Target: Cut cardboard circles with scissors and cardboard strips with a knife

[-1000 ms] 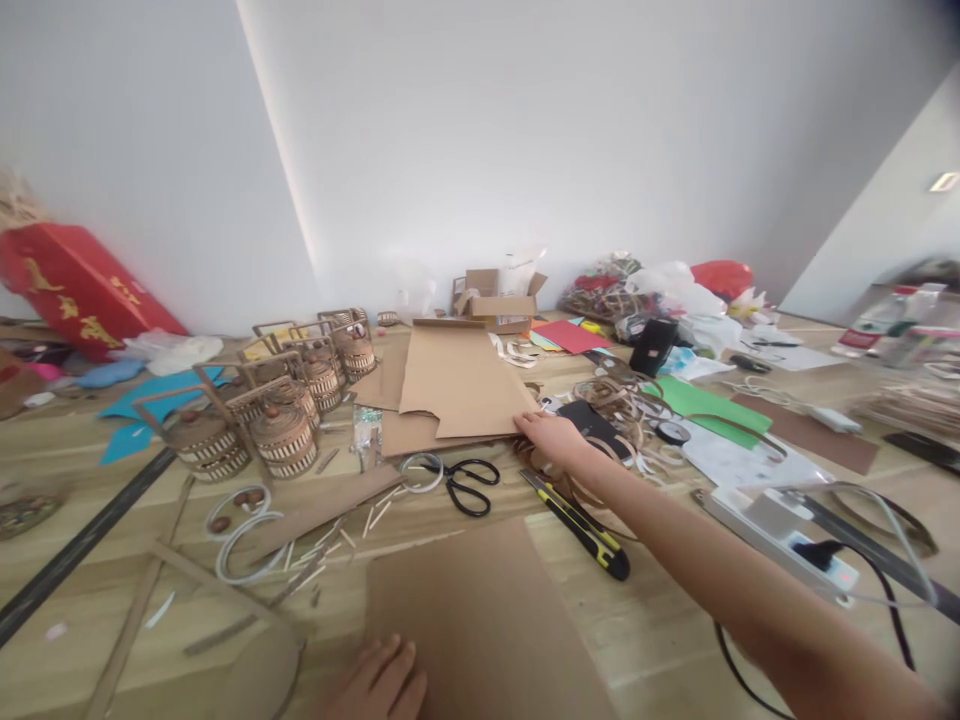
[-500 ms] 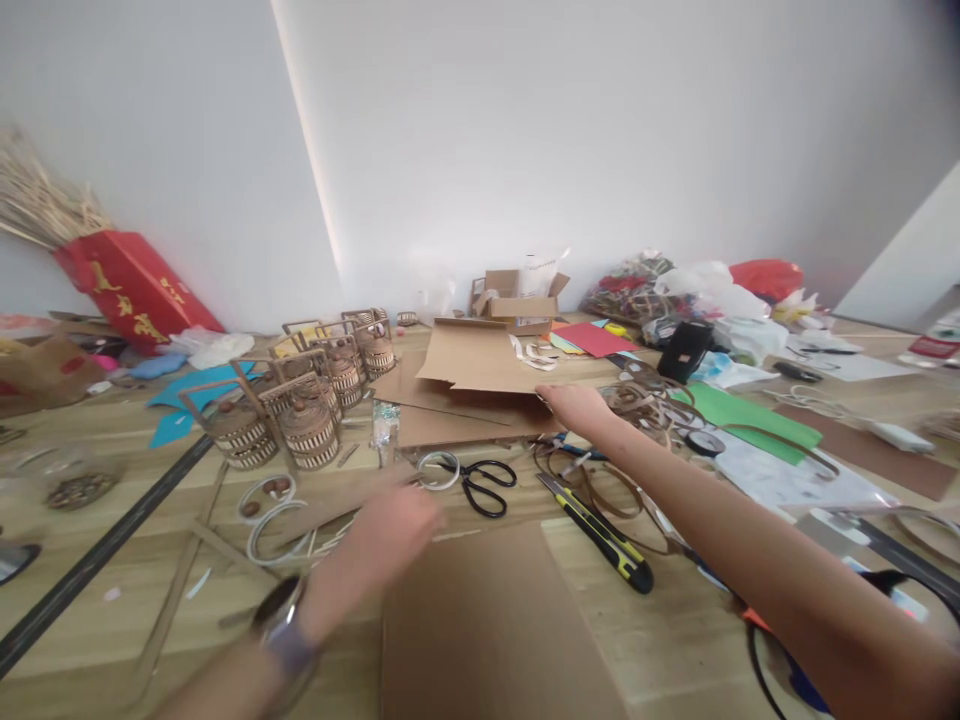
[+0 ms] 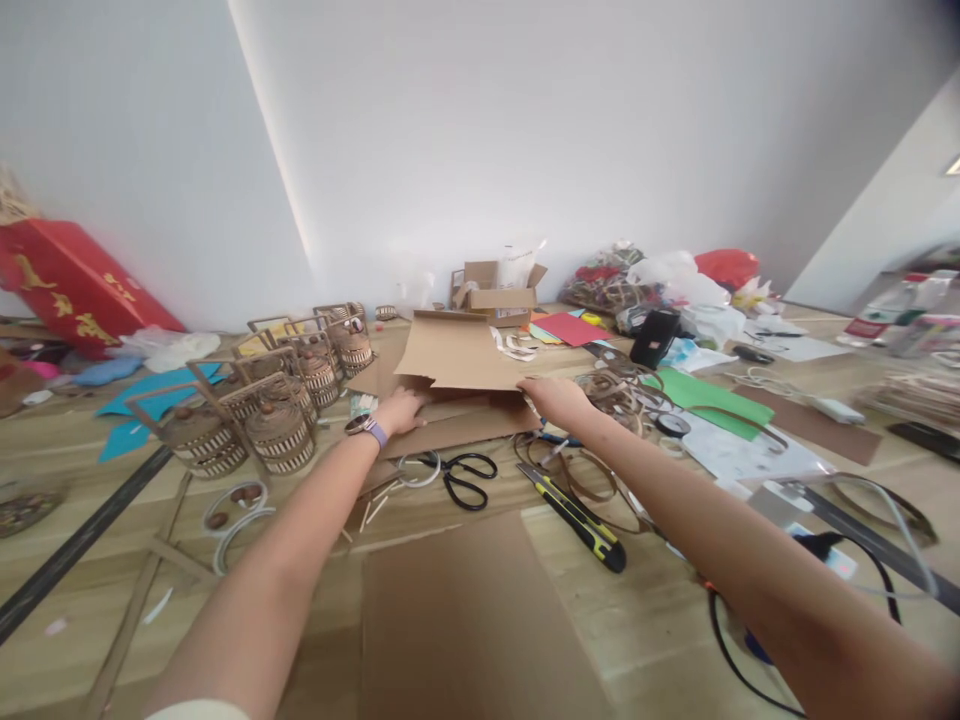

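A stack of brown cardboard sheets (image 3: 459,352) lies at mid table, its top sheet lifted at the near edge. My right hand (image 3: 553,400) grips that sheet's near right corner. At the stack's left side, my left hand (image 3: 400,412) rests with fingers reaching in under the raised sheet, the fingertips partly hidden. Nearer to me a flat cardboard piece (image 3: 480,620) lies on the wood. Between it and the stack are black scissors (image 3: 469,478), a white ring (image 3: 418,470) and a yellow-and-black utility knife (image 3: 576,518).
Small woven baskets (image 3: 279,435) with handles stand on the left. Coiled brown strips (image 3: 622,400), green paper (image 3: 709,403) and a black cable (image 3: 731,640) lie right. An open carton (image 3: 501,300) and plastic bags (image 3: 679,280) sit near the wall.
My left hand has moved forward from above the strips by the white ring to the cardboard stack. My right hand keeps its grip on the lifted sheet. The view has shifted rightward.
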The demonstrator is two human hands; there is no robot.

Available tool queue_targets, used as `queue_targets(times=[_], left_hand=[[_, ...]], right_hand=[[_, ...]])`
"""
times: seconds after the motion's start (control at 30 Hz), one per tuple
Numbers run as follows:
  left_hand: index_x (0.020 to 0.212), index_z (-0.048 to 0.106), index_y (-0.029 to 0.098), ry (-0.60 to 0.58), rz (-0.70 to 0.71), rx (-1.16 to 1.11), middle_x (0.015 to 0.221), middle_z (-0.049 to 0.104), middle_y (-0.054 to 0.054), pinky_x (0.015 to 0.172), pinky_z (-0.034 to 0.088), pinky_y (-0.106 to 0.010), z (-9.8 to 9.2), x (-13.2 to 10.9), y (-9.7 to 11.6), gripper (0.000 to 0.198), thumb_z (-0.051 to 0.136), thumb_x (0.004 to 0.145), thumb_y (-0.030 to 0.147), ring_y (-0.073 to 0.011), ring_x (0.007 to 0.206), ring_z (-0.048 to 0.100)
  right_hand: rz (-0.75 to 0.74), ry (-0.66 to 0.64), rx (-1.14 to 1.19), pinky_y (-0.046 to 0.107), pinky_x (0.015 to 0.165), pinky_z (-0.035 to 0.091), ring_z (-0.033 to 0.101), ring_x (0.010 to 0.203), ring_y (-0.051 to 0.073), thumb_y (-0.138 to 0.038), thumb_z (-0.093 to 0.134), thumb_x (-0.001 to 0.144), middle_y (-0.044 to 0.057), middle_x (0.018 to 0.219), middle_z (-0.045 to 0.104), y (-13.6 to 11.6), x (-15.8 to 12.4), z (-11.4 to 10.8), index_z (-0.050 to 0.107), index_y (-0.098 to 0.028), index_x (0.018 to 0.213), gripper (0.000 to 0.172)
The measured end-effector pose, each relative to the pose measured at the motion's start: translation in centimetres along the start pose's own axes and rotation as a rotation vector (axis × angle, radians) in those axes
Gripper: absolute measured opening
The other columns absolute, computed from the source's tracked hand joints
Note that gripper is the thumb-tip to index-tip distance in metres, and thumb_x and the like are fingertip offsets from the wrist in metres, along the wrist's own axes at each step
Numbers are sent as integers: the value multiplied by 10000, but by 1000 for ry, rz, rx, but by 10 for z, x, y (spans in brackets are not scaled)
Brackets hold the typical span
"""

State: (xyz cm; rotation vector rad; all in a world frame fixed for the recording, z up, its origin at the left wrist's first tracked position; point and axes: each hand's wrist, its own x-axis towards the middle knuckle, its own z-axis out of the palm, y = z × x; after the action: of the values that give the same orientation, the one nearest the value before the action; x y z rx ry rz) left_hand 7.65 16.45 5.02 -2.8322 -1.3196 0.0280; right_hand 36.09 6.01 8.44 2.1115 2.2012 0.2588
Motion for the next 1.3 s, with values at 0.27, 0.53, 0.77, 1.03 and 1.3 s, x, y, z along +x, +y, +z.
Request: queue_targets(times=[0.27, 0.53, 0.77, 1.03, 1.3], left_hand=[[1184, 671, 165, -52, 132, -158, 1189, 688, -108, 947, 550, -430, -21, -76, 33, 247, 580, 1000, 301, -239, 1047, 672], [1247, 664, 212, -77, 233, -347, 1108, 690, -82, 832, 559, -323, 23, -193, 128, 308, 478, 1003, 197, -208, 937, 685], [1375, 566, 163, -49, 140, -334, 1356, 617, -138, 1098, 464, -474, 41, -234, 151, 386, 517, 994, 193, -285, 1285, 539], [1471, 527, 227, -232, 66, -191, 1593, 429, -203, 1117, 422, -617, 59, -286, 163, 703, 783, 832, 368, -426, 1452, 407], [1468, 537, 245, -215, 57, -152, 1597, 436, -174, 1140, 416, -581, 59, -276, 159, 642, 757, 868, 303, -400, 1457, 414]], right_hand=[[-54, -10, 57, 451, 896, 581, 668, 1067, 243, -335, 639, 1004, 96, 1290, 642, -3, -6, 14, 624, -185, 1279, 314], [-70, 77, 13, 461, 913, 575, 660, 1091, 249, -333, 636, 1005, 99, 1312, 631, 11, -37, 27, 619, -189, 1291, 320], [-98, -88, -118, 451, 893, 582, 670, 1066, 248, -334, 653, 995, 105, 1282, 643, 26, -53, 56, 623, -165, 1279, 331], [-179, -99, -208, 453, 904, 577, 665, 1081, 254, -328, 659, 991, 116, 1288, 639, 24, -53, 79, 624, -153, 1278, 338], [-228, 2, -219, 399, 844, 549, 680, 924, 209, -257, 629, 995, 57, 1055, 702, 44, -84, 61, 668, -145, 1098, 157]])
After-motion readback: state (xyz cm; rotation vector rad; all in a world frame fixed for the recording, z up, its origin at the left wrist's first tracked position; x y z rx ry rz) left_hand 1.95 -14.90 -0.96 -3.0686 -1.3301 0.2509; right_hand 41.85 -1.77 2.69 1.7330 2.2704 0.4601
